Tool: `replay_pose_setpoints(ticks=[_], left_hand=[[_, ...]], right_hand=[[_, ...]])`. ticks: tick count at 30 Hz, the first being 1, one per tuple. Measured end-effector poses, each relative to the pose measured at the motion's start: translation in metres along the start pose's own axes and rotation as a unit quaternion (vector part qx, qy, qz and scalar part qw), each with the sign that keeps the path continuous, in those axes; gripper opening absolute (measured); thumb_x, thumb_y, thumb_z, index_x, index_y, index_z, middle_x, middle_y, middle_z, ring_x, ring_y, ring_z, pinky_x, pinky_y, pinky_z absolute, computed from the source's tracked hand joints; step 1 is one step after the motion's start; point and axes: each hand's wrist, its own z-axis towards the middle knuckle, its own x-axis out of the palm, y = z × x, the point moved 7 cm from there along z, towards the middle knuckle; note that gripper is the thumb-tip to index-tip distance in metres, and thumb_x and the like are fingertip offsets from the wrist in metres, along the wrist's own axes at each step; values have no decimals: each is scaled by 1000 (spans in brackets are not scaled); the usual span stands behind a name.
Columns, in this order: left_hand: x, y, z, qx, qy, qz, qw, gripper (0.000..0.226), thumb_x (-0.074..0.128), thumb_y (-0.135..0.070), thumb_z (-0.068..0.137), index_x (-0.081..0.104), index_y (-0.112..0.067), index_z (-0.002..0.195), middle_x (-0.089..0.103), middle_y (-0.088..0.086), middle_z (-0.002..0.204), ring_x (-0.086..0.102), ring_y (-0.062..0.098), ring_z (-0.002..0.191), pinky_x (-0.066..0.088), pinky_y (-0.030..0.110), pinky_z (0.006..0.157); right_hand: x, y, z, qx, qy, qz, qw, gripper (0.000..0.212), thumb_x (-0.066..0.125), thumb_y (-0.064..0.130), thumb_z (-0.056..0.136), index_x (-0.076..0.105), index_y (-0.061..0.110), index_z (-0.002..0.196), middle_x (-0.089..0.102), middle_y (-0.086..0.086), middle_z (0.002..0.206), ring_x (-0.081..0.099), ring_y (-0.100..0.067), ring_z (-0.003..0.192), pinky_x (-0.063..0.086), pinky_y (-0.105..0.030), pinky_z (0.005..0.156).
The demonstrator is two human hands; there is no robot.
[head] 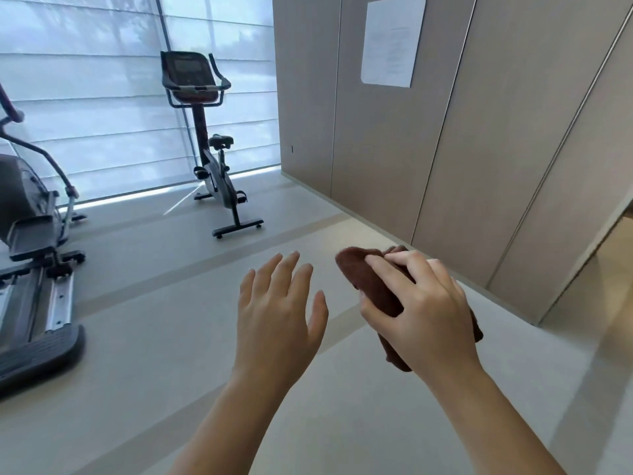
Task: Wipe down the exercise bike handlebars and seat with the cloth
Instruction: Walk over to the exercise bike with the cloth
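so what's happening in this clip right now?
A person stands in a gym room. Their right hand grips a folded brown cloth; the left hand is held out open and holds nothing. The exercise bike stands by the window across the floor, out of reach, so its handlebars and seat are not yet wiped. An elliptical machine is at the left.

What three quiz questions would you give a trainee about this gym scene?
1. True or false: the left hand holds the brown cloth.
2. Multiple choice: the exercise bike stands A) by the window, B) in a doorway, C) directly under the hands.
3. Short answer: is the cloth touching the bike's seat?

Key
1. False: the right hand grips it, and the left is open and empty.
2. A.
3. No, the cloth is in the hand, well away from the bike.
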Motion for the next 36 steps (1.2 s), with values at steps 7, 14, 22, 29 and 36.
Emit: replay_pose_setpoints(ticks=[7,14,22,29,36], left_hand=[[93,57,91,3,25,-3,1000,33,65,-21,79,62,-6,107,62,16,116,55,35,110,43,56,92],[211,91,228,16,18,5,1000,35,52,-28,81,61,-8,108,62,14,117,54,33,111,41,53,95],[316,156,367,-18,12,2,1000,34,53,-26,82,62,-6,108,61,14,118,53,33,113,42,53,94],[391,262,455,-57,1,17,998,33,55,-25,79,63,-7,105,63,14,115,55,33,109,44,53,92],[447,408,573,-80,-19,22,996,30,66,-15,78,62,-4,106,62,16,114,55,36,108,41,53,92]], right_hand=[[113,-44,82,22,6,36,999,41,48,41,78,67,18,105,66,-4,95,60,-28,78,49,-35,64],[225,-137,190,49,-38,46,997,37,49,41,78,66,20,104,64,-1,93,56,-24,75,44,-31,64],[351,-191,336,28,-22,67,997,39,48,47,80,66,22,105,62,3,93,54,-19,77,37,-25,68],[494,-186,435,6,20,96,995,43,47,48,80,66,19,107,64,1,93,55,-19,74,39,-25,67],[643,-146,562,-1,29,104,994,45,48,47,80,66,17,108,64,-2,93,56,-23,74,38,-26,67]])
